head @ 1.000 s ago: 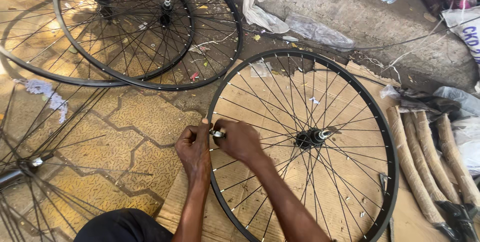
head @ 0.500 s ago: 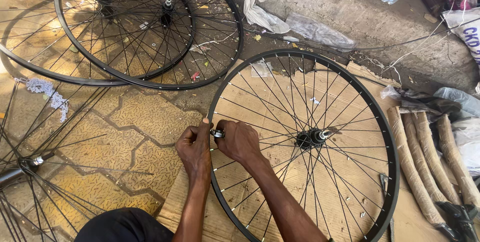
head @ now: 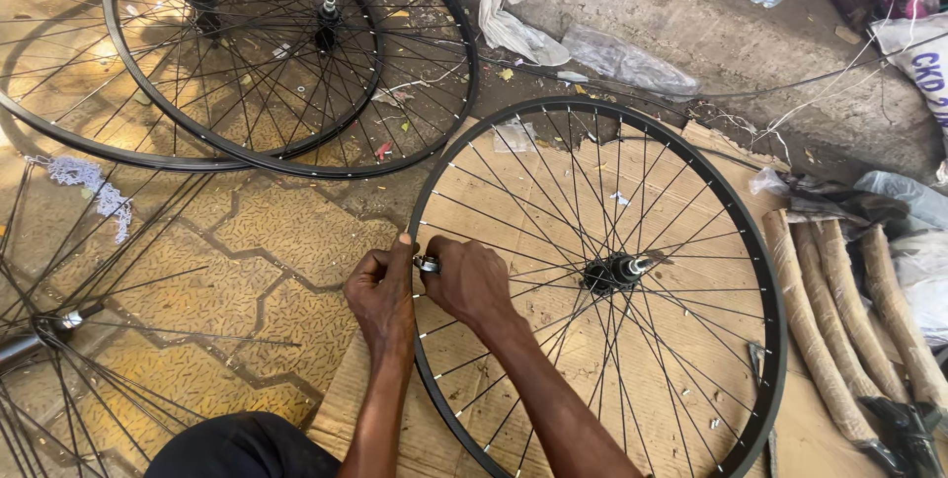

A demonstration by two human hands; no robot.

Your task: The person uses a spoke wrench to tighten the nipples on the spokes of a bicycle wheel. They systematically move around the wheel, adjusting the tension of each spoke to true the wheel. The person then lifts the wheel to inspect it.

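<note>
Left of the black wheel rim (head: 766, 340), a bundle of spokes (head: 59, 320) is cut by the picture edge. The left hand (head: 383, 292) grips the rim at its left side, fingers curled around it. Just beside it, inside the rim, the right hand (head: 468, 280) pinches a small silver tool (head: 428, 264), mostly hidden between both hands. The hub (head: 612, 271) sits right of the hands. Beyond the rim's right side lie rolled tan strips (head: 839, 340), partly cut off.
</note>
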